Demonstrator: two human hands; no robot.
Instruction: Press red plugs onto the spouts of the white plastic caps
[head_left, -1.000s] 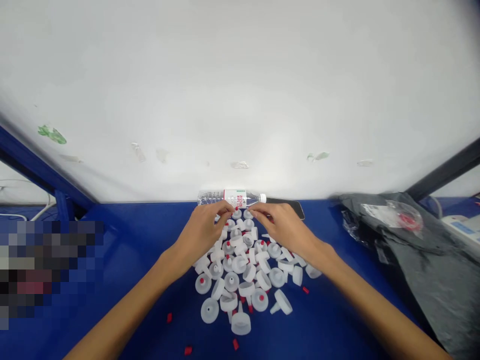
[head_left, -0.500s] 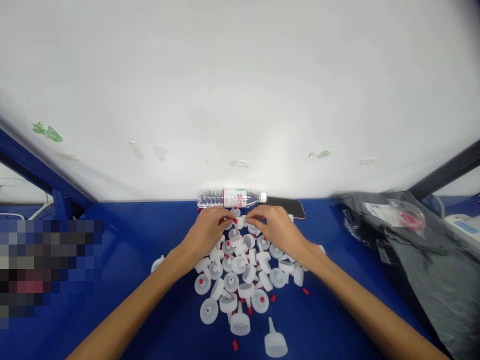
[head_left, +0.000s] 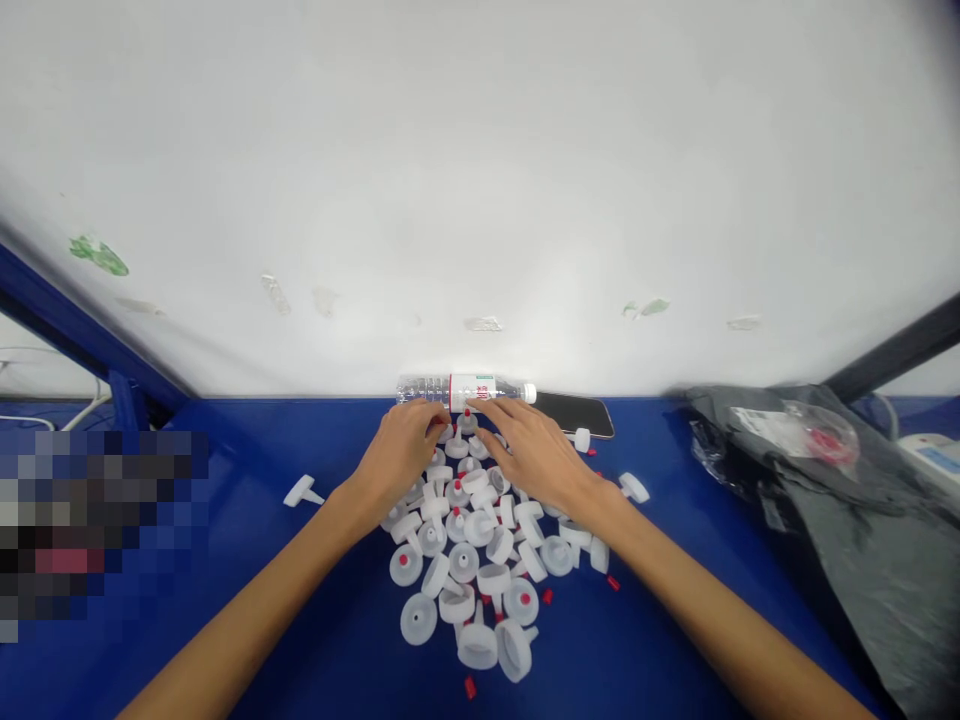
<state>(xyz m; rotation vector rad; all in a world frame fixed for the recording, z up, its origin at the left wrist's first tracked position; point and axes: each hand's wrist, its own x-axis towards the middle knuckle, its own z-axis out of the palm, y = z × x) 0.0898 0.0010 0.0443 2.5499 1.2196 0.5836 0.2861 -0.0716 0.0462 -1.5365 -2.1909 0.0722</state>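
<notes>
My left hand (head_left: 400, 447) is at the far left edge of a heap of white translucent nozzle caps (head_left: 463, 562). Its fingers are curled in to the thumb, beside a cap; whatever they pinch is hidden. On the far right side of the heap my right hand (head_left: 536, 450) reaches over with fingers stretched and thumb apart, seemingly holding nothing. Between the two hands stands a nozzle cap with a red tip (head_left: 467, 420). Some caps in the heap carry red tips, others have a bare spout. Small red tip covers (head_left: 470, 687) lie loose about the heap.
Behind the hands, a clear water bottle (head_left: 472, 391) lies along the white wall (head_left: 480, 200). A dark phone (head_left: 577, 414) is to its right. A grey plastic bag (head_left: 840, 520) covers the right side of the blue table (head_left: 315, 610). Single caps lie at left (head_left: 302, 491) and right (head_left: 634, 487).
My hands have drawn apart from the cap they pinched together, and my right fingers have opened out. The cap at the near right now lies tipped against the heap; the left stray cap has turned.
</notes>
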